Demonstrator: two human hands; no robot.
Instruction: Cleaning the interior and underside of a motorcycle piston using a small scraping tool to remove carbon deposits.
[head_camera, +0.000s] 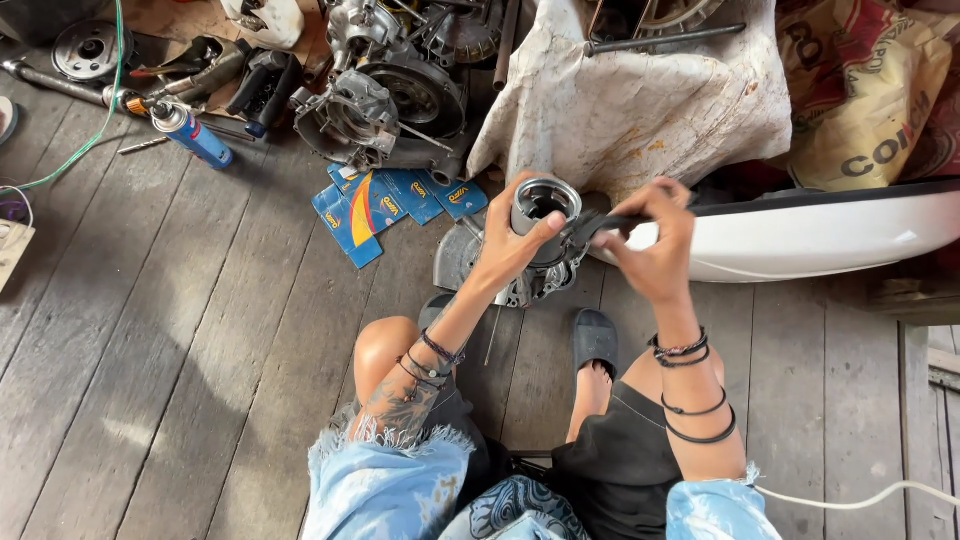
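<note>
The person sits on a grey weathered plank floor (180, 330), knees apart, with both hands raised over a grey metal engine casing (530, 280) that rests on the boards between the feet. The left hand (510, 245) grips a short silver metal cylinder with an open dark bore (545, 205), thumb on the near side and fingers (515, 190) curled round its far left wall, so the cylinder stands upright just above the casing. The right hand (655, 245) is just right of the cylinder, its fingers (665, 195) pressed together around the handles of a pair of dark pliers (600, 226), whose tip reaches left to the cylinder's right wall. Whether the tip bites on anything cannot be told.

A black rubber sandal (596, 340) covers the foot below the right hand. Left of the casing, several flat blue and yellow cardboard packets (385, 200) lie fanned on the floor. Farther off stands a larger grey engine block with a round opening (385, 100), and left of it a blue spray can (195, 135) lies on its side. A stained white cloth (640, 100) drapes over something at the far centre, and a glossy white curved body panel (830, 235) runs along the right. A green cord (95, 140) curves across the far left boards.
</note>
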